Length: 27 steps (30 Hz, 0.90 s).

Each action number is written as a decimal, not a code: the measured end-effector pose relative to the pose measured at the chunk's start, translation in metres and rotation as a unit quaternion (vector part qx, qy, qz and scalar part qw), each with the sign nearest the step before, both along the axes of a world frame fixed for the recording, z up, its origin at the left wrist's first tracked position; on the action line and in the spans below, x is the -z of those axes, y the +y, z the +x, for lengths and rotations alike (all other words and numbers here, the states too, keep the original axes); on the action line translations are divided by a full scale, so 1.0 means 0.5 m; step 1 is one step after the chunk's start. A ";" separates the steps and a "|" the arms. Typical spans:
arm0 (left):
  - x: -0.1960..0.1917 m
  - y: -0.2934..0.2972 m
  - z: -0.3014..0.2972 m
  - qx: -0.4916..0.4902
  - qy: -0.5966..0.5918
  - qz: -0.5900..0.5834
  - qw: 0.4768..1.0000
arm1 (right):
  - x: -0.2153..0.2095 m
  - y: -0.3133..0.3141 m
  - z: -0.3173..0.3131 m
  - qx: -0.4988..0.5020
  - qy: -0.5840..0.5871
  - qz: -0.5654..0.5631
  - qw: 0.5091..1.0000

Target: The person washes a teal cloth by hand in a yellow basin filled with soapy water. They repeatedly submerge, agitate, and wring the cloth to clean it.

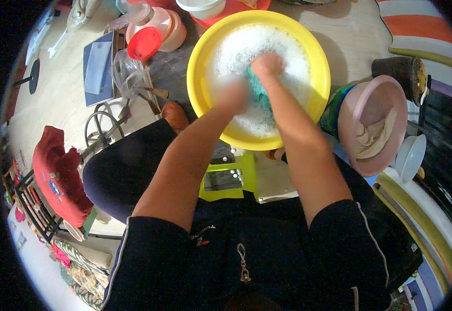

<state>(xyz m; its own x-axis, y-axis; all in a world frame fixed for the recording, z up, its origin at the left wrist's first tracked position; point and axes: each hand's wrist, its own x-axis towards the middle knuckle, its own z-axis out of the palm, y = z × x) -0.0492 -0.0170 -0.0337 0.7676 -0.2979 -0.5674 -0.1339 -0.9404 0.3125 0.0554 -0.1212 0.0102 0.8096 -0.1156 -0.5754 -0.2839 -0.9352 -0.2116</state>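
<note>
A round yellow basin [197, 78] filled with white suds [290, 54] stands in front of me. Both my forearms reach over its near rim. In the middle of the foam lies a wet teal cloth [259, 92], partly covered by suds. My right hand [267, 66] is closed on the cloth's far end. Just left of the cloth, my left hand [232, 95] is low in the foam. It is too smeared to show its fingers or whether it grips the fabric.
Right of the basin stands a pink bucket [366, 109] with a beige cloth [379, 136] inside, beside a white bowl [411, 156]. A red lid [144, 43] and clear plastic bag [127, 72] are at the far left. A lime-green frame [248, 173] is between my legs.
</note>
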 end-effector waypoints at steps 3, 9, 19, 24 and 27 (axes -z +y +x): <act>0.056 0.002 0.005 -0.005 -0.016 -0.004 1.000 | 0.027 -0.051 0.059 0.012 -0.006 0.058 0.998; -0.002 0.010 -0.018 0.050 -0.095 -0.014 0.994 | -0.092 -0.124 -0.109 -0.296 -0.189 0.175 0.920; -0.007 -0.010 -0.008 -0.030 -0.016 -0.022 0.999 | 0.088 -0.049 0.023 -0.328 0.131 -0.049 0.934; -0.018 -0.005 -0.011 -0.030 -0.002 -0.006 1.000 | -0.013 -0.020 -0.001 -0.135 -0.180 0.044 0.973; -0.031 0.001 -0.011 -0.018 0.023 0.002 1.000 | -0.122 -0.066 -0.063 -0.119 -0.133 0.196 0.964</act>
